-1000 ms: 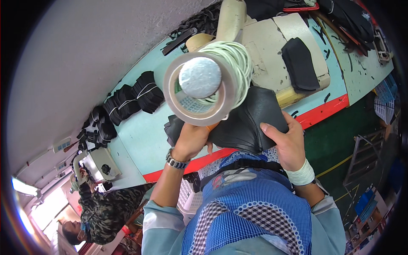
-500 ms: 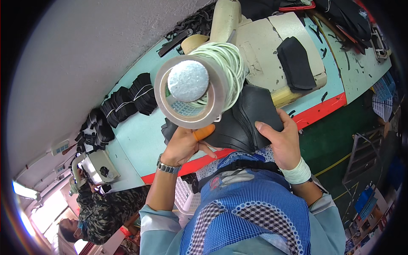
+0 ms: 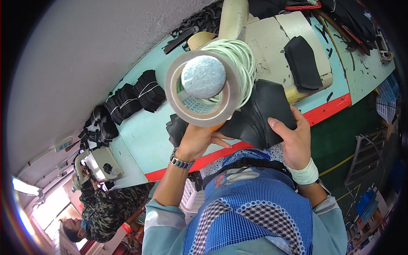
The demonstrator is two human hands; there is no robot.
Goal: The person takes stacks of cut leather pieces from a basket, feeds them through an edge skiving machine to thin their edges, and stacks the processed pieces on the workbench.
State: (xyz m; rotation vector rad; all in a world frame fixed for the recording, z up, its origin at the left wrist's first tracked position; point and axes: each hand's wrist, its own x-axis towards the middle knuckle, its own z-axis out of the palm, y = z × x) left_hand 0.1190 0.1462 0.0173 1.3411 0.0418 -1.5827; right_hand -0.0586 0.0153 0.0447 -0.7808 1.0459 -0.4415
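A fanned stack of black leather-like pieces spans the space between my hands, just above the table's near edge. At its right end my right hand grips it, thumb on top and fingers beneath. My left hand closes on its left part; an orange finger cover on the thumb is mostly hidden, and some fingers stretch out below the pieces. White cord is wound round my right wrist. A tape roll and a coil of pale green cord on a post block part of the stack and left hand from sight.
A cream machine stands beyond my hands, with another black stack on its bed. Tied black bundles lie at the left of the pale table. A person in camouflage works at the far left. Blue baskets are at right.
The view has shifted a little, so most things sit further right. My left hand has slid slightly further under the tape roll, hiding its orange thumb cover. Both hands still hold the stack.
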